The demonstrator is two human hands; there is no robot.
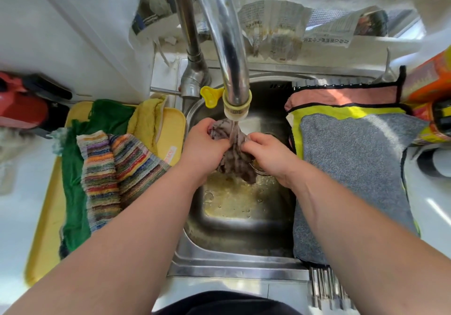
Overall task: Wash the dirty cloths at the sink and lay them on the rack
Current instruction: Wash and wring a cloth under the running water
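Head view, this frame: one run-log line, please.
step: rinsing | left hand: grips brown cloth | right hand: grips brown cloth | tap: running | grey cloth: on rack

Bright daylight from upper right, glare on tap [227, 46], fisheye-bent edges.

A dark, brown-striped cloth [231, 153] hangs soaked and bunched over the steel sink [234, 231]. The left hand [205, 143] and right hand [268, 154] grip its upper part, and its tail dangles toward the murky, yellowish puddle in the basin. Left of the sink, a green cloth [73, 180], a rainbow-striped cloth [109, 168] and a yellow cloth [146, 119] lie heaped together. To the right, a grey cloth [353, 168] lies flat, overlapping a yellow-green cloth [341, 112] and a pink cloth [341, 96] on the rack [327, 288], whose metal bars show at the near end.
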